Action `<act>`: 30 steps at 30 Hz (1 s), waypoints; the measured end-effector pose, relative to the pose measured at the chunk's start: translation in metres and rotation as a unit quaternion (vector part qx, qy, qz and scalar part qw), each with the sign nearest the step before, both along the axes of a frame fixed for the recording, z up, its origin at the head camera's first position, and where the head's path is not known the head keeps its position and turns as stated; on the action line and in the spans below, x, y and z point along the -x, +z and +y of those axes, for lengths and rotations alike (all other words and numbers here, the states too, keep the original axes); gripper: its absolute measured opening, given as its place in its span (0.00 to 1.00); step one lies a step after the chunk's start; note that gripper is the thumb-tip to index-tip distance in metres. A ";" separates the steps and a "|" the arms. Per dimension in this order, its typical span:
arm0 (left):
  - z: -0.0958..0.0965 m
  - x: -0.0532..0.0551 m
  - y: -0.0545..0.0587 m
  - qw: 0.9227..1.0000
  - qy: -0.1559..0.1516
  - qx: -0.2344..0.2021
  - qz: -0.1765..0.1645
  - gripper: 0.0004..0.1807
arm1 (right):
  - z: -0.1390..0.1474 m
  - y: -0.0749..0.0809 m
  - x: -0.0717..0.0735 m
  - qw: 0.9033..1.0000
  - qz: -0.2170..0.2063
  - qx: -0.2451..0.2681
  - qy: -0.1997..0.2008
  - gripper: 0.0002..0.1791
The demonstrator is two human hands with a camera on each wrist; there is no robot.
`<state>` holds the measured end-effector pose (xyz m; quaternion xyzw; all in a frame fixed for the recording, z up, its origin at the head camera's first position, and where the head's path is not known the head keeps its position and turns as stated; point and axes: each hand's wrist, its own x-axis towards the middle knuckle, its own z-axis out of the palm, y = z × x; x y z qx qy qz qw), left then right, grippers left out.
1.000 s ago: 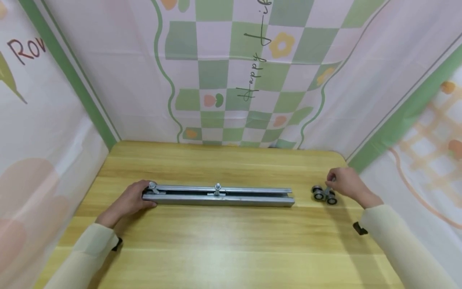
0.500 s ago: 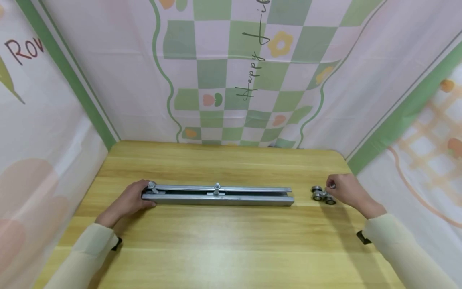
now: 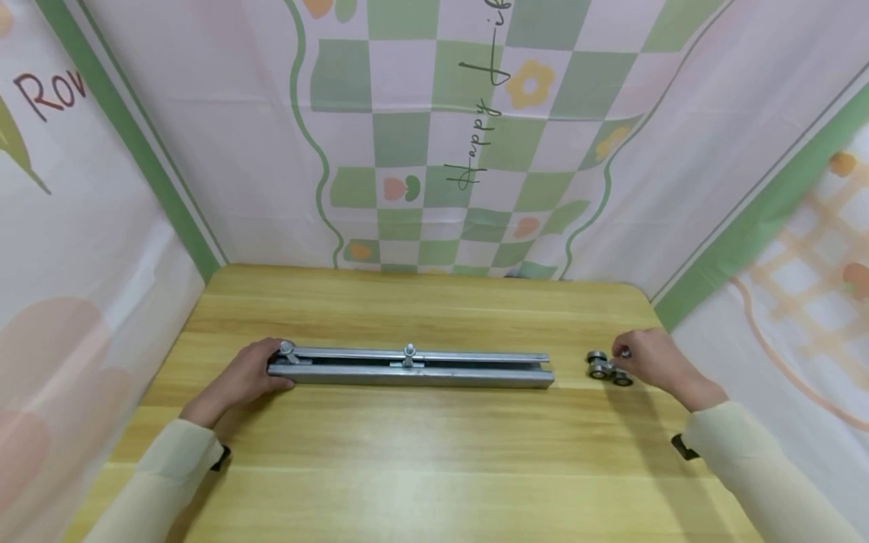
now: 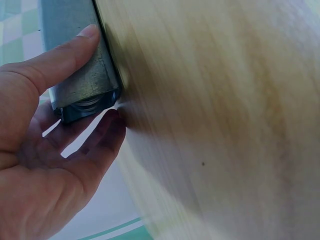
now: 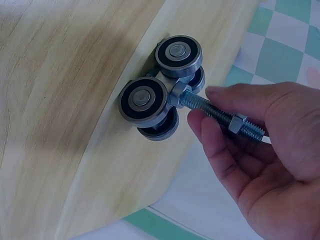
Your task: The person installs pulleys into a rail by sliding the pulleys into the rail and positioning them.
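A grey metal channel rail (image 3: 468, 377) lies lengthwise across the table with its slot facing up. Two bolts stand up out of it: one bolt (image 3: 409, 351) near the middle, the other (image 3: 287, 348) at the left end. My left hand (image 3: 250, 371) grips that left end, the thumb on the near side; in the left wrist view the thumb (image 4: 70, 57) lies along the rail's face. To the right, apart from the rail, is a roller trolley (image 5: 144, 97) with several bearing wheels. My right hand (image 5: 265, 145) pinches its threaded bolt (image 5: 200, 102), which carries a nut (image 5: 237, 123).
The light wooden table (image 3: 407, 467) has rounded far corners. Printed cloth (image 3: 448, 151) with green checks hangs close behind its far edge, and more cloth hangs at the left and right sides.
My right hand has come down slightly towards me, and the trolley's bolt leans lower in it. The left hand and the rail have stayed in place.
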<state>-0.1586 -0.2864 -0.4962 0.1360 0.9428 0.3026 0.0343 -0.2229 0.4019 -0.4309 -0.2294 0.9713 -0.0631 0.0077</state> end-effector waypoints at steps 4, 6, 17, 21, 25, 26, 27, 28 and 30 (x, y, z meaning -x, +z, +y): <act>0.000 0.000 0.000 1.000 0.002 -0.002 -0.003 0.29 | -0.001 0.001 0.000 1.000 -0.001 0.003 0.008 0.05; 0.000 0.000 0.000 1.000 0.002 -0.003 -0.003 0.29 | -0.001 0.002 0.000 1.000 0.000 0.003 0.009 0.05; 0.000 0.000 0.000 1.000 0.000 0.000 -0.001 0.29 | -0.003 0.005 -0.002 1.000 -0.008 0.008 0.013 0.04; 0.000 0.001 0.001 1.000 -0.001 0.002 0.001 0.29 | -0.004 0.006 0.000 1.000 -0.007 0.008 0.020 0.04; -0.001 0.002 0.001 1.000 0.000 -0.001 -0.001 0.29 | -0.007 0.008 0.000 1.000 -0.002 0.006 0.022 0.04; -0.001 0.002 0.001 1.000 0.000 -0.001 -0.002 0.29 | -0.008 0.009 -0.001 1.000 0.000 0.004 0.023 0.04; -0.001 0.002 0.001 1.000 0.000 -0.001 -0.002 0.29 | -0.010 0.010 -0.002 1.000 0.000 0.002 0.023 0.04; -0.001 0.002 0.001 1.000 0.000 -0.001 -0.003 0.29 | -0.011 0.010 -0.003 1.000 -0.001 0.001 0.024 0.04; -0.001 0.002 0.000 1.000 -0.001 0.000 -0.004 0.29 | -0.016 0.012 -0.007 1.000 -0.002 -0.002 0.026 0.04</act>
